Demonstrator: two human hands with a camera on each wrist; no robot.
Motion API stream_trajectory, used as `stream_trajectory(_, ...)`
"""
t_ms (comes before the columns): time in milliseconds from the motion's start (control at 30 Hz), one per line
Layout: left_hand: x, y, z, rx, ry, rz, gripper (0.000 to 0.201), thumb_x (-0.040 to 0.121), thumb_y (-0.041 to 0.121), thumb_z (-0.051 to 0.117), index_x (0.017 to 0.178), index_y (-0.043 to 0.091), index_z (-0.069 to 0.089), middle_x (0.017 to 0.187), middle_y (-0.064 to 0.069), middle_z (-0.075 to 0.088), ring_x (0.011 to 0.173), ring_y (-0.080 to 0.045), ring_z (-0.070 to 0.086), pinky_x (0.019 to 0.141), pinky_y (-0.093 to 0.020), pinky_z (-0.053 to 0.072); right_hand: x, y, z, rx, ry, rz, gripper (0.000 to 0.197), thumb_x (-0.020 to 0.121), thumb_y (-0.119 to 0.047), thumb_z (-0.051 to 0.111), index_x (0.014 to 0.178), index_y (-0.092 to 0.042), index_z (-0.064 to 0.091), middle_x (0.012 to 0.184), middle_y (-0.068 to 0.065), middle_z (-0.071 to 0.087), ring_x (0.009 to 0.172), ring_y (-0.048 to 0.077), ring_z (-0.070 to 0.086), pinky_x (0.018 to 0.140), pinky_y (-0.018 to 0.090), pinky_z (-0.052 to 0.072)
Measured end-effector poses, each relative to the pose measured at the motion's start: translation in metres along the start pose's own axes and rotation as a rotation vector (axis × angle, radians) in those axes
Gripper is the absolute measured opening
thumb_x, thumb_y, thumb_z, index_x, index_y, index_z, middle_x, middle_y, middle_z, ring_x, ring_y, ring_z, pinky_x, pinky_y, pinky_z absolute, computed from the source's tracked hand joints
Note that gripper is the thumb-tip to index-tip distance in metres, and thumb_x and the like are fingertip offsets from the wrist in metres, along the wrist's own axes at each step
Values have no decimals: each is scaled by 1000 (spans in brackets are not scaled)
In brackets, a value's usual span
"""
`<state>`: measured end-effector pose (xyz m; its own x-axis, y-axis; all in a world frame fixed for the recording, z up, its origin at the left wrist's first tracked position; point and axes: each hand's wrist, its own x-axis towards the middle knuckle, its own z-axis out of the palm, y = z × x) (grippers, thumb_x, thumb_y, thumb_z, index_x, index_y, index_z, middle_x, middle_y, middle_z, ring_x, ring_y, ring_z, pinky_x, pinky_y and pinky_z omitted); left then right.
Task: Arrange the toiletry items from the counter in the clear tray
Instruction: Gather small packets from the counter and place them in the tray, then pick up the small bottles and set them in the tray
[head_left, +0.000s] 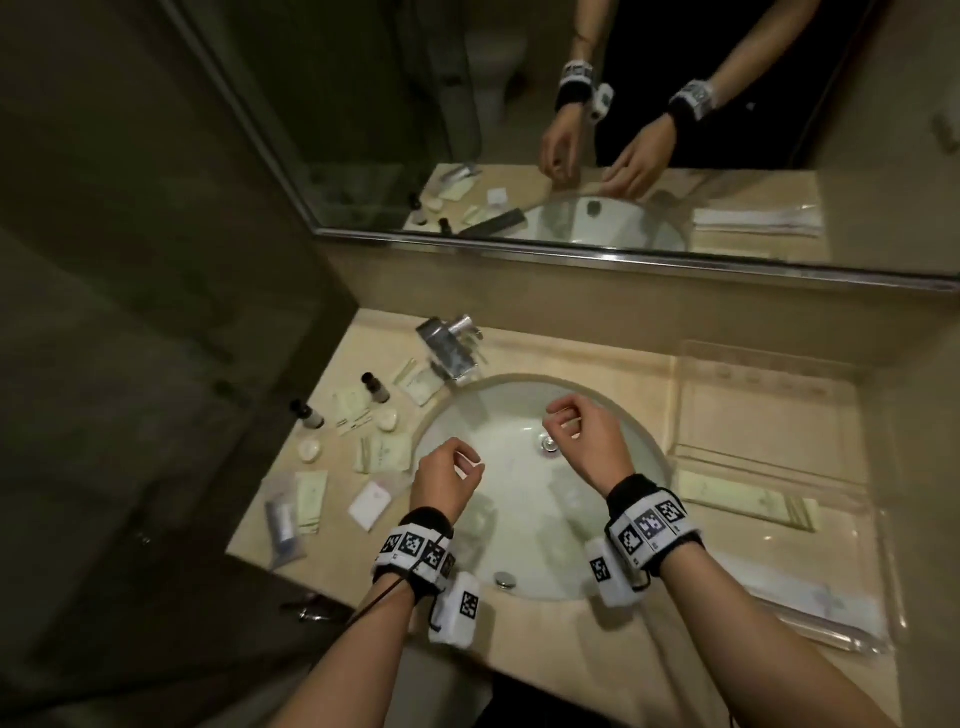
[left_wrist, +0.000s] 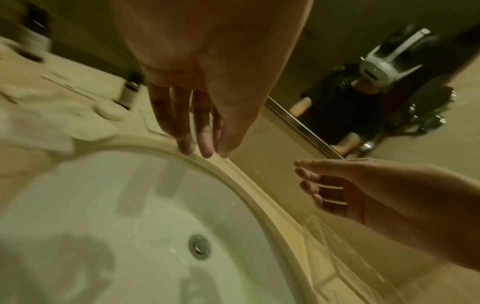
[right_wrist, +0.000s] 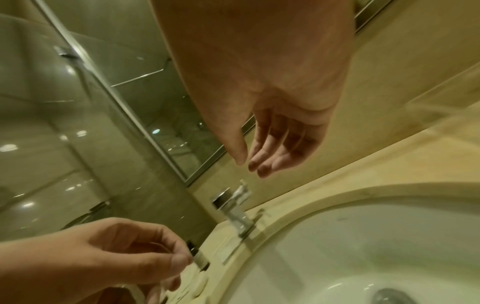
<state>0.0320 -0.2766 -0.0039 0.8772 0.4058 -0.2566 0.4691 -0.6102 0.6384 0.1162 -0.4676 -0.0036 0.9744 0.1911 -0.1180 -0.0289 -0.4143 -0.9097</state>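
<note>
The left hand (head_left: 445, 480) hangs over the near-left part of the sink (head_left: 519, 561), fingers loosely curled and holding nothing. The right hand (head_left: 584, 439) hangs over the far-middle of the bowl, just above the drain (head_left: 548, 444), fingers likewise loosely bent and empty. Both wrists wear black bands with white, black-patterned square markers.

The sink is a smooth white oval bowl set under a glossy beige stone desk (head_left: 561, 353). A chrome tap (head_left: 449, 345) stands at its far-left edge, boxy and shiny.

The clear tray (head_left: 769, 410) sits on the right side of the desk, a shallow rectangular dish of see-through plastic with raised walls. At its near end lies a long flat pale-yellow packet (head_left: 743, 501); whether that lies inside the tray or just against its wall I cannot tell. Nearer still, at the right corner, lies a long white packet in clear wrap (head_left: 810, 603).

The toiletry items are scattered on the left side of the desk, well apart from the tray — two small bottles with dark caps (head_left: 375, 387), standing upright at the far left, several flat pale-yellow sachets (head_left: 382, 452), two small round white pieces (head_left: 309, 449), a white square sachet (head_left: 370, 503) and a grey tube in a clear bag (head_left: 280, 525) at the near-left corner.

A mirror (head_left: 571, 130) with a metal frame runs along the far wall.
</note>
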Motion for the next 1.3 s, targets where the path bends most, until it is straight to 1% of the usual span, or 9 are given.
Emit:
stream_trajectory(133,-9,-41,-40,-5,52,-110,6,81,24,68,82,24,62,72,7,64,68,-16,61,70,-35,55,0,-28,52,-3,-139,-12,9,86,-18,65,95,-15,65,79,-4,62,62,8,55,67,25,49)
stream_trajectory(267,-12,-75,-72,-14,88,-182,7,81,21,68,80,24,62,71,8,63,68,-15,62,67,-27,51,-2,-45,99,-25,-233,-29,9,86,-18,67,94,-15,66,81,-2,65,63,7,57,67,24,49)
stream_trajectory(467,6,-127,-114,-58,123,-272,5,80,18,66,80,22,64,74,4,66,75,-17,64,71,-29,53,4,-66,161,-111,-304,-50,8,87,-17,66,93,-13,67,84,0,67,65,5,56,66,20,45)
stream_trajectory(633,43,-173,-150,-95,124,-269,5,82,18,69,86,17,65,76,4,66,78,-16,64,72,-26,51,22,-81,223,-142,-271,-7,9,87,-14,67,95,-10,67,84,2,67,64,5,56,61,12,44)
stream_trajectory(767,80,-201,-172,-160,152,-277,15,77,17,74,87,14,63,72,2,65,75,-19,65,70,-29,53,45,-87,264,-154,-200,39,11,87,-13,67,98,-11,64,87,5,68,68,13,62,64,18,48)
stream_trajectory(933,128,-220,-184,-183,179,-236,39,72,15,80,102,9,57,95,-5,61,82,-19,57,71,-25,43,81,-87,297,-169,-94,94,29,83,-11,73,107,-13,56,99,5,62,70,14,59,62,21,46)
stream_trajectory(1133,172,-230,-174,-181,172,-161,43,71,9,80,110,11,60,111,-6,59,101,-27,58,87,-42,51,109,-73,322,-250,-10,132,41,82,-17,76,118,-13,58,117,5,56,83,15,61,79,24,49)
stream_trajectory(1233,183,-234,-168,-207,185,-153,33,72,8,79,101,12,64,105,-6,63,91,-29,64,81,-43,56,115,-68,327,-316,-35,108,39,82,-22,76,118,-17,60,117,5,56,93,15,58,87,25,47)
stream_trajectory(1300,186,-236,-167,-215,173,-161,30,72,10,79,97,14,64,101,-7,66,83,-27,66,77,-40,57,117,-66,330,-330,-67,75,37,83,-20,75,117,-17,62,118,8,59,103,22,59,96,34,49)
